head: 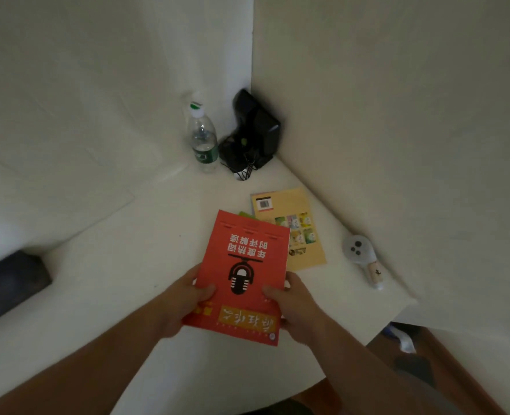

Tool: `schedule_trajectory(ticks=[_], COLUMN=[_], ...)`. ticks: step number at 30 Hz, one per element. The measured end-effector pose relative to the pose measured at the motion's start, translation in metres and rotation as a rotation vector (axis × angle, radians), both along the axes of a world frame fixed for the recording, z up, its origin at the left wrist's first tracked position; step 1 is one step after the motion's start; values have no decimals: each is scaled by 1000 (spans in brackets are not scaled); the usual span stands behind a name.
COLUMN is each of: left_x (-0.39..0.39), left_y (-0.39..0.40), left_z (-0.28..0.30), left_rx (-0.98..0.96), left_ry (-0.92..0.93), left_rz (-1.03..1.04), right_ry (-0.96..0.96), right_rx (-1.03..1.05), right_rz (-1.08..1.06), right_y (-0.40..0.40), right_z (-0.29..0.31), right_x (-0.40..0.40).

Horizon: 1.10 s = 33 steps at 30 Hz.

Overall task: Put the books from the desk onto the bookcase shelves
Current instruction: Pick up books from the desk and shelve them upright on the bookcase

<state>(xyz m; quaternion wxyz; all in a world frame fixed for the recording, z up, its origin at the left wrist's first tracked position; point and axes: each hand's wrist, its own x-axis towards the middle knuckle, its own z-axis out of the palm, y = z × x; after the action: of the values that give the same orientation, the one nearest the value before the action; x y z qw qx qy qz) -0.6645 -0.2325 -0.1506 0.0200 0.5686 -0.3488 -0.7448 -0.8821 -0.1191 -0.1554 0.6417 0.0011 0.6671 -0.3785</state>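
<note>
A red book (pixel 247 265) with a black microphone drawing is held over the white desk (pixel 122 265). My left hand (pixel 188 301) grips its left edge with the thumb on the cover. My right hand (pixel 292 304) grips its right edge the same way. A yellow book (pixel 295 217) lies flat on the desk behind it, back cover up with a barcode. A green corner of another book (pixel 245 214) peeks out between the two. No bookcase shows in this view.
A water bottle (pixel 203 139) and a black device with cables (pixel 252 136) stand in the desk's far corner against the walls. A small white handheld fan (pixel 364 259) lies at the right. A dark object (pixel 8 283) sits at the left edge. Wooden floor (pixel 457 369) lies beyond the desk's right side.
</note>
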Motion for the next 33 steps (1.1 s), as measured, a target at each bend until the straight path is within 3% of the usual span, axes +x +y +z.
schedule_trajectory(ticks=[8, 12, 16, 19, 20, 23, 24, 25, 27, 29, 31, 33], left_x=[44, 87, 125, 111, 102, 77, 71, 68, 66, 68, 76, 93], left_y=[-12, -36, -70, -88, -90, -90, -88, -83, -71, -57, -47, -33], left_z=[15, 20, 41, 53, 52, 34, 27, 19, 7, 0, -4, -3], left_rx=[-68, -103, -199, -400, -476, -760, -881, -1077, -1425, -1554, -1403, -1074], left_ry=[-53, -122, -300, -483, -542, -640, -668, -649, -518, -431, -512, -610], left_rz=[-170, -328, -771, -1182, -1284, -1471, -1498, -1459, -1148, -764, -444, -138], right_ry=[61, 6, 184, 226, 298, 756, 810, 781, 584, 429, 476, 437], right_rx=[-43, -14, 66, 43, -1, -220, -268, -301, -314, -313, -319, -210], right_rz=[265, 570, 627, 583, 623, 861, 950, 1021, 1079, 1089, 985, 836], right_y=[0, 1, -9, -22, -28, -43, -48, -53, -64, -68, -66, -59], right_z=[-2, 6, -4, -10, -6, -6, -1, 6, 20, 33, 29, 16], right_x=[27, 30, 22, 33, 41, 65, 73, 80, 93, 104, 110, 113])
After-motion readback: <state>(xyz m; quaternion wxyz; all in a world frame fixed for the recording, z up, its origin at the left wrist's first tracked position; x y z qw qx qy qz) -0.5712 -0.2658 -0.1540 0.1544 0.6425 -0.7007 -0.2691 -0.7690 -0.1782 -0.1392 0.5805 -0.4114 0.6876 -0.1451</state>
